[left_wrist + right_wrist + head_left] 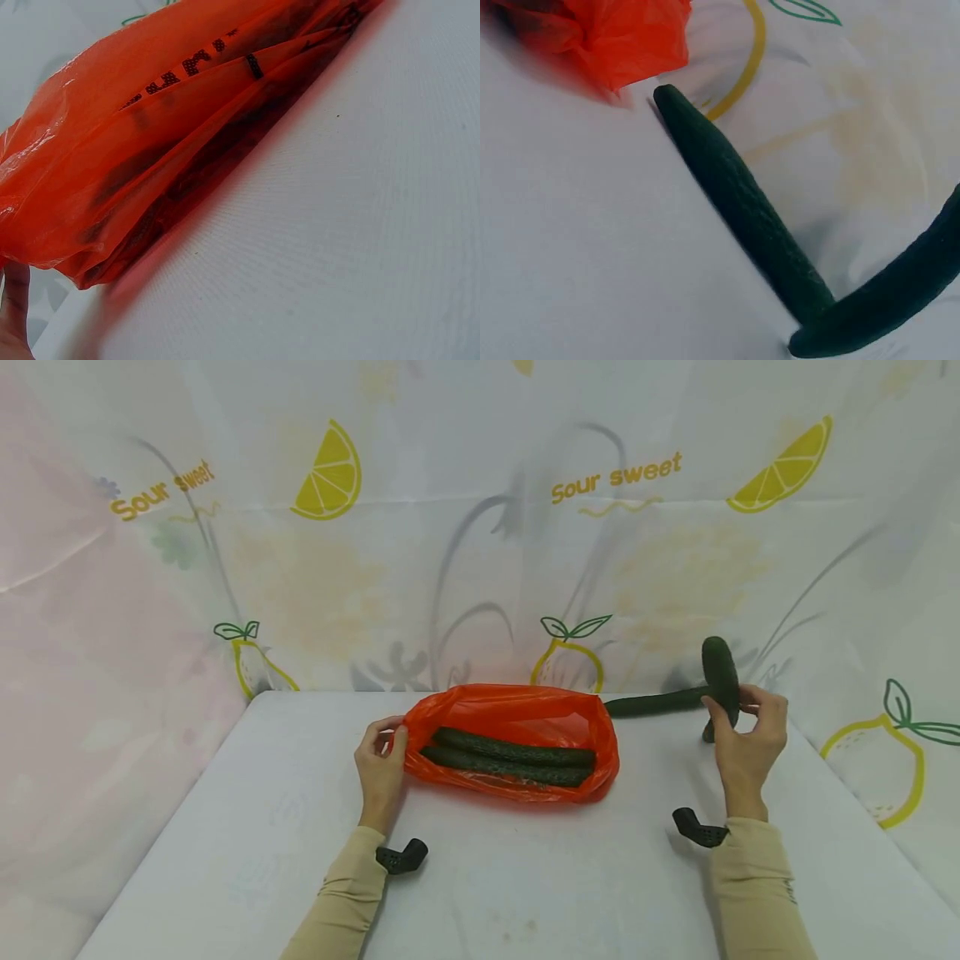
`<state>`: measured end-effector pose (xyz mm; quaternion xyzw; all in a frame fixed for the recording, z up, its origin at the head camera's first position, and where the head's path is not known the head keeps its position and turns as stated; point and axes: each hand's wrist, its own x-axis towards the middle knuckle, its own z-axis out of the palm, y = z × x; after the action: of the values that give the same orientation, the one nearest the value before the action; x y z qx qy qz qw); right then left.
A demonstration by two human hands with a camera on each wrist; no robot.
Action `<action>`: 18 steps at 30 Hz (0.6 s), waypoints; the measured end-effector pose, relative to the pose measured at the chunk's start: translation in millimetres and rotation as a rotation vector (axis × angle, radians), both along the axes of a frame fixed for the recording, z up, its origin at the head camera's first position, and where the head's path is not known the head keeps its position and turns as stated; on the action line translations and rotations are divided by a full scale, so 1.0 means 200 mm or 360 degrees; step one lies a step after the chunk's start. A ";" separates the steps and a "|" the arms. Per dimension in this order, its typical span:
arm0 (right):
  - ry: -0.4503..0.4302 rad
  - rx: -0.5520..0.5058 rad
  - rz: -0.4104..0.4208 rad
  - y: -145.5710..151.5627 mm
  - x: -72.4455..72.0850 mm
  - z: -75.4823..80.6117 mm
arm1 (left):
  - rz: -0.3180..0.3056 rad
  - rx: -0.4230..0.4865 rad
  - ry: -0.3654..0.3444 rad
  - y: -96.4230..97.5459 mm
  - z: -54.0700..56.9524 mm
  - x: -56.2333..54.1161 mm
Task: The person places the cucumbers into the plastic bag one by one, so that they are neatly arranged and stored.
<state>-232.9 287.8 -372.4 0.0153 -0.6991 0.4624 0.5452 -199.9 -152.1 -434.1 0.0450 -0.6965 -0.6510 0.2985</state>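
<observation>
Beige sleeves (pixel 757 881) are covering both forearms at the near side, with a black wrist camera (pixel 401 857) sitting at each cuff. Beneath them, a white worktop (pixel 525 877) is carrying everything.

Left hand (pixel 380 772): thumb and fingers are pinching the left edge of a red plastic bag (pixel 610 756). Bag is lying mid-worktop, its mouth gaping upward; black print is showing on its near wall in the left wrist view. Two cucumbers are resting inside, lengthwise and side by side: a nearer cucumber (pixel 517 771) and a farther cucumber (pixel 517 748).

Right hand (pixel 752 743): thumb and fingers are gripping a third cucumber (pixel 720 664) around its lower half, well right of the bag. It is standing roughly upright, top leaning slightly left; whether its lower end is touching the worktop, cannot tell. Behind it, a fourth cucumber (pixel 656 704) is lying flat, pointing toward the bag's right side.

Handling (judgement): cucumbers are looking firm, moderately heavy, bumpy enough for grip; mid-length is offering the best balance. Bag film is seeming light, limp, slippery and tearable; its rim is suiting a gentle pinch.

Farthest off, a lemon-printed cloth (pixel 450 568) is hanging behind the worktop.
</observation>
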 end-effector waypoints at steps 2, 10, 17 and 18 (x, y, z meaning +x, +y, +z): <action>0.0000 -0.0073 0.0041 -0.03 0.03 0.05 | -0.0007 0.0006 -0.0024 0.00 0.00 0.00; 0.0043 -0.0252 0.0165 -0.02 0.06 0.14 | -0.0057 0.0007 -0.0076 0.02 0.12 0.07; 0.0184 -0.0465 0.0321 -0.03 0.08 0.22 | -0.0061 -0.0006 -0.0086 0.03 0.16 0.09; 0.0214 -0.0495 0.0339 -0.04 0.09 0.24 | -0.0062 -0.0002 -0.0084 0.03 0.15 0.09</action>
<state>-214.8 279.6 -325.4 0.0357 -0.5757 0.6178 0.5344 -181.1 -146.0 -403.2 0.0484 -0.7052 -0.6549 0.2672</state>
